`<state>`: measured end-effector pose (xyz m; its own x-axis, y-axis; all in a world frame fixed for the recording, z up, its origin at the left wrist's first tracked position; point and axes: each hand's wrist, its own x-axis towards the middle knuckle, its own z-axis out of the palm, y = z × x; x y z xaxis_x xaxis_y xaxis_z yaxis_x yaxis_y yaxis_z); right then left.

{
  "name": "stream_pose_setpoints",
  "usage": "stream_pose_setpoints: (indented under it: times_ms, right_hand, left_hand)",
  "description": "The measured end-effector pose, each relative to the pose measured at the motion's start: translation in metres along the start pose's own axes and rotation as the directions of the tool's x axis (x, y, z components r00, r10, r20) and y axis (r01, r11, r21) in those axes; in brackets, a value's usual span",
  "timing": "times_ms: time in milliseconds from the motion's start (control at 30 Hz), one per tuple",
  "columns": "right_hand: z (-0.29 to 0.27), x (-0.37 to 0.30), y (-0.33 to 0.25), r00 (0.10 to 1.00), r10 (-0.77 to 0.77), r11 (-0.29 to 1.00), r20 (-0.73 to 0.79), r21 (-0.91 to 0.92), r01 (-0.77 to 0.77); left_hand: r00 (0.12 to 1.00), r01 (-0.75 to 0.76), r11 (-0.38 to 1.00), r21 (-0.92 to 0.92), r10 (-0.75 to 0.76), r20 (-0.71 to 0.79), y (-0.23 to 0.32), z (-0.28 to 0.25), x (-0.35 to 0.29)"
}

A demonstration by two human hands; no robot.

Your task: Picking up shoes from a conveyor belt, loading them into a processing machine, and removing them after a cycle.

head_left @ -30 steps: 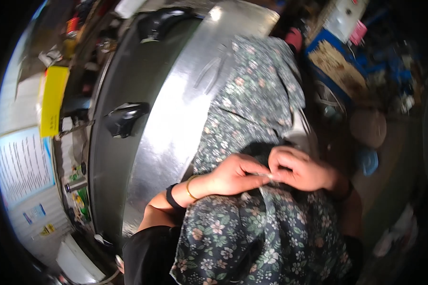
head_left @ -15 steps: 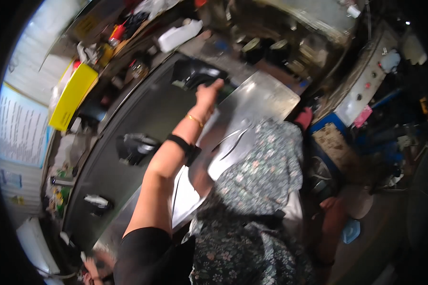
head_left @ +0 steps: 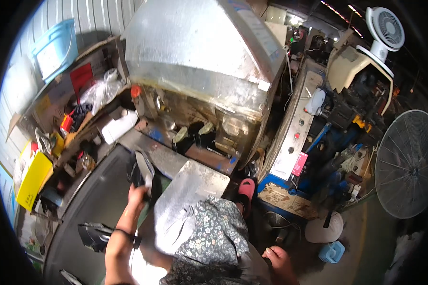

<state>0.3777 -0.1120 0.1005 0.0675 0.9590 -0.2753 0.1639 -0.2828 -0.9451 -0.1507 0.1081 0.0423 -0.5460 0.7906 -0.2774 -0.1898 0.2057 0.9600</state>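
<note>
in the head view, the person's left hand (head_left: pixel 138 195) reaches out over the dark grey, flat belt (head_left: pixel 88 199), its fingers folded around the near end of a black, curved piece with a pale grey strip (head_left: pixel 146 167). that piece stands out lengthwise beyond the hand, at the far end of the belt, beside the silvery, smooth metal table (head_left: pixel 173 197). some of the fingers are hidden, so how tightly they press cannot be told.

a second black and grey curved piece (head_left: pixel 94 237) lies on the belt just beside the left forearm, and a third, pale-edged dark piece (head_left: pixel 71 277) shows near the lower edge.

the right hand (head_left: pixel 278 260) is well apart from the belt, low on the right beside the dark floral cloth (head_left: pixel 216 228), its fingers bent inward; whether they pinch anything cannot be told. the cloth covers the lap and overlaps the table, where thin, dark curved lines show.

past the table is a pink shoe (head_left: pixel 246 188). a large, silvery sheet-metal hood (head_left: pixel 190 47) stands beyond the belt's far end. a bright yellow cardboard box (head_left: pixel 34 180) is to the left of the belt; a light blue plastic container (head_left: pixel 332 252) rests on the floor at right, near a pale round seat (head_left: pixel 323 230).
</note>
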Motion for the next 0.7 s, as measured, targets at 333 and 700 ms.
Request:
stream_pose_setpoints:
  times_ms: [333, 700]
  right_hand:
    - [0.094, 0.052, -0.160, 0.586, -0.799, 0.602, 0.136, 0.192, 0.775]
    - [0.100, 0.015, -0.155, 0.685, -0.536, 0.771, 0.493, -0.045, 0.635]
  left_hand:
    - [0.630, -0.040, 0.999, -0.037, 0.054, 0.775, 0.070, -0.027, -0.346]
    - [0.665, -0.601, 0.763, 0.237, 0.312, 0.679, 0.074, 0.070, -0.332]
